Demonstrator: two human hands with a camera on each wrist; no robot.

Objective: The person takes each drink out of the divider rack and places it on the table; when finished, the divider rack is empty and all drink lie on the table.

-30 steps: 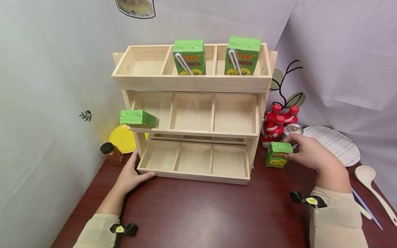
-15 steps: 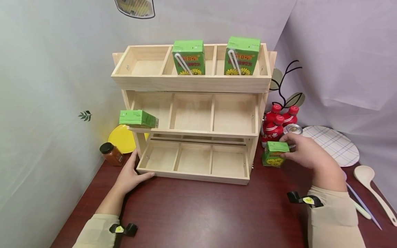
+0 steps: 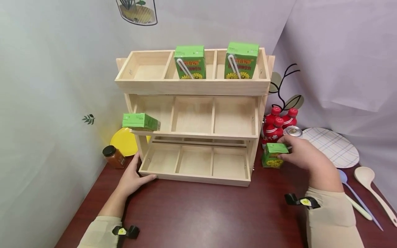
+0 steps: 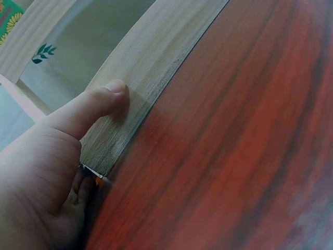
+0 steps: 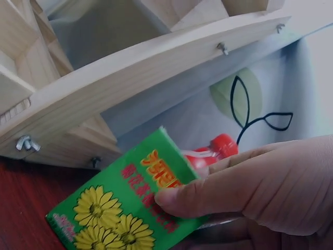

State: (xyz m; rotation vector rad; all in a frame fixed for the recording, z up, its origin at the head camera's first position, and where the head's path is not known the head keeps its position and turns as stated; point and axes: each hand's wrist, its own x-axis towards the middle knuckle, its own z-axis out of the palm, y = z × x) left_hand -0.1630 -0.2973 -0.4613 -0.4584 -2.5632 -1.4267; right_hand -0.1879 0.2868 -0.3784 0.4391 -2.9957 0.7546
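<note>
My right hand [image 3: 299,153] pinches a green drink carton [image 3: 273,159] beside the right end of a three-tier wooden shelf rack [image 3: 192,88]. In the right wrist view the thumb lies across the front of the carton [image 5: 122,203], which has yellow flowers on it; the other fingers are mostly hidden behind. At the rack's lower left corner my left hand [image 3: 130,179] grips the bottom tier, thumb on its front board [image 4: 140,78] and fingers round the side. Two more cartons stand upright in the top tier's middle compartment and right compartment. Another carton [image 3: 139,121] lies on its side at the middle tier's left end.
Red-capped bottles [image 3: 274,129] and a can [image 3: 293,131] stand right of the rack, near a checked plate [image 3: 332,148]. A ladle [image 3: 366,177] and other utensils lie at far right. A jar [image 3: 114,157] and yellow plate [image 3: 124,142] are at the left.
My right hand has shifted slightly left with the carton, closer to the rack. The left hand keeps its grip on the corner. The head view has tilted up a little.
</note>
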